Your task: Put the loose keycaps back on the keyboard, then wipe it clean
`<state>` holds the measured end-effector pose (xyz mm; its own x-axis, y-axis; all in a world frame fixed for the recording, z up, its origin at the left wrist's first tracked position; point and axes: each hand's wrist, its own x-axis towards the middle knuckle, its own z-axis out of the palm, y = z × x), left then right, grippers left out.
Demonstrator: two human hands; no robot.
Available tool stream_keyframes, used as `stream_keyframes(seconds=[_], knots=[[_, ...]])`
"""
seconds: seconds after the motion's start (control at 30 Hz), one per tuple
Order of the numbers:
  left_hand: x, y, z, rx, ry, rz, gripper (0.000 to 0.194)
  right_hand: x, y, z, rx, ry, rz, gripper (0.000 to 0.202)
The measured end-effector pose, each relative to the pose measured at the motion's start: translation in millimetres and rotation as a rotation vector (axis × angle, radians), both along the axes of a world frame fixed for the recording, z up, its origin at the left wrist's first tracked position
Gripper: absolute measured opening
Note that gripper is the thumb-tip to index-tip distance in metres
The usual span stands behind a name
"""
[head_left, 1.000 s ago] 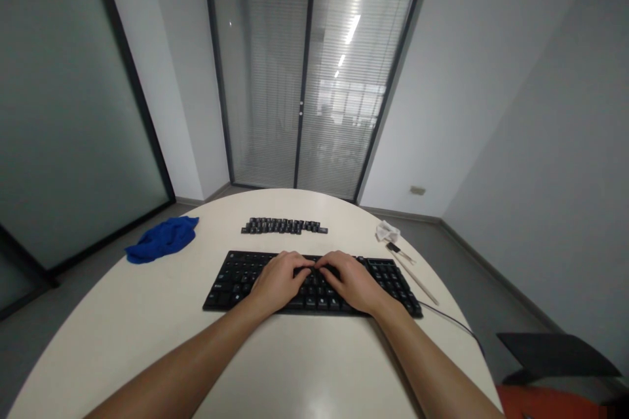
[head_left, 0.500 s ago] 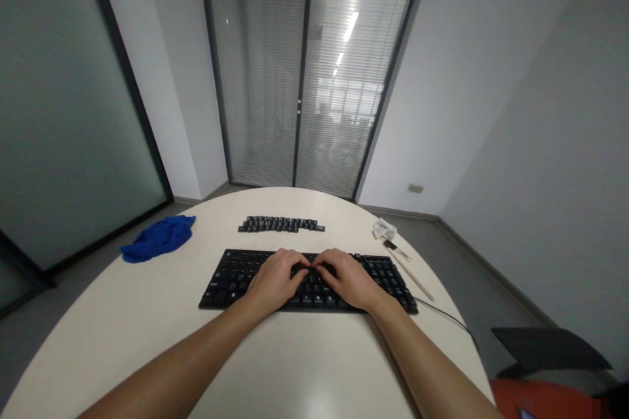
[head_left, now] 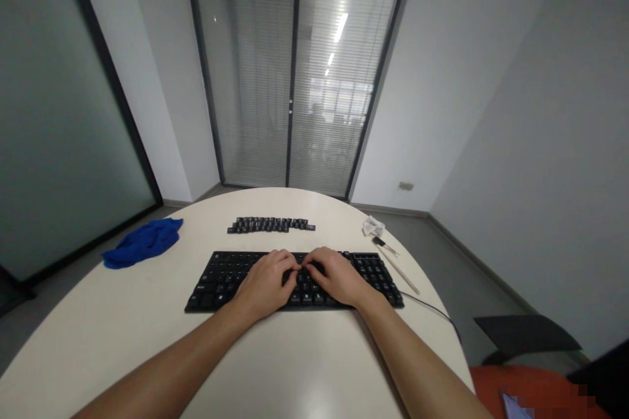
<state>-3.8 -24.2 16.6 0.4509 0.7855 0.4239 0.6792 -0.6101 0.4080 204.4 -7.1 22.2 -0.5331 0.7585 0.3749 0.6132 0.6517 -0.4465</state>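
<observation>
Across the middle of the worktop (head_left: 275,360) lies a black keyboard (head_left: 313,292). My left hand (head_left: 266,283) and right hand (head_left: 337,277) are over it, fingers curled, fingertips close together at the keys; whether they grip anything I cannot tell. Loose black keycaps (head_left: 263,225) sit in rows toward the far edge. A blue cloth (head_left: 144,244) lies by the left edge, a crumpled white wad (head_left: 373,226) and pale stick (head_left: 401,274) by the right.

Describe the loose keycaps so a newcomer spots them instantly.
Start with the pale table and its wide black keyboard, under the left hand and right hand. Just beyond the keyboard's far edge, the loose keycaps lie in short rows. Unlike the keyboard's keys, they sit directly on the tabletop, without a frame.
</observation>
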Motion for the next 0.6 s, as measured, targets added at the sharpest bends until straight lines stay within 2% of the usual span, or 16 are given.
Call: stream_keyframes(seconds=[0.2,0.37,0.6], knots=[[1.6,-3.6,3.6,0.028,0.011,-0.005,0.014,-0.5,-2.5,2.5,0.017,-0.009,-0.014,0.012],[0.2,-2.1,0.6,0.016,-0.03,0.035,0.013,-2.9,-3.5,4.0,0.025,-0.054,-0.036,0.013],[1.7,-6.5,3.3,0.071,0.035,0.036,0.013,-8.2,-9.0,6.5,0.036,-0.081,-0.102,0.012]])
